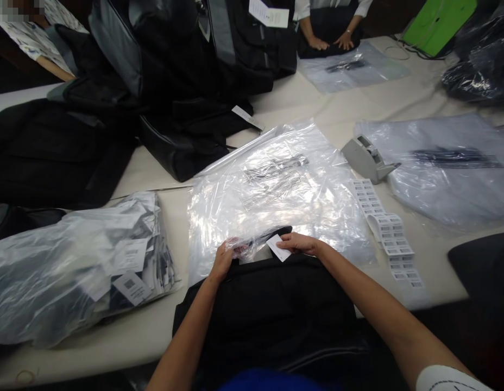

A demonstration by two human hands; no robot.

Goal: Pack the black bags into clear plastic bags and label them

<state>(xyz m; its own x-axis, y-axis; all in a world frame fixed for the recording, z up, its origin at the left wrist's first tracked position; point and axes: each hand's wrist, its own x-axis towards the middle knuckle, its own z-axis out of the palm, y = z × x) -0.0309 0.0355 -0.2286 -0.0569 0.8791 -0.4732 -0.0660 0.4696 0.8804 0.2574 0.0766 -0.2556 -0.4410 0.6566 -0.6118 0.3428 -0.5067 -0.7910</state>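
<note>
A black bag (284,304) lies in front of me at the table's near edge, partly over a stack of clear plastic bags (325,195). My left hand (223,262) is closed at the bag's far edge, with clear film over its fingertips; it appears to pinch the plastic. Between the thumb and fingers of my right hand (301,243) is a white card tag (279,248). A black flap or strap end shows just beyond that tag. The tag's print is too small to read, and my left fingertips are partly hidden by glare.
At left lies a plastic sack of printed tags (130,260). Black backpacks (162,65) are piled behind it. A tape dispenser (369,157) and barcode label strips (392,233) lie to the right, beside more plastic bags (447,163). Another person's hands (331,42) press dark fabric opposite.
</note>
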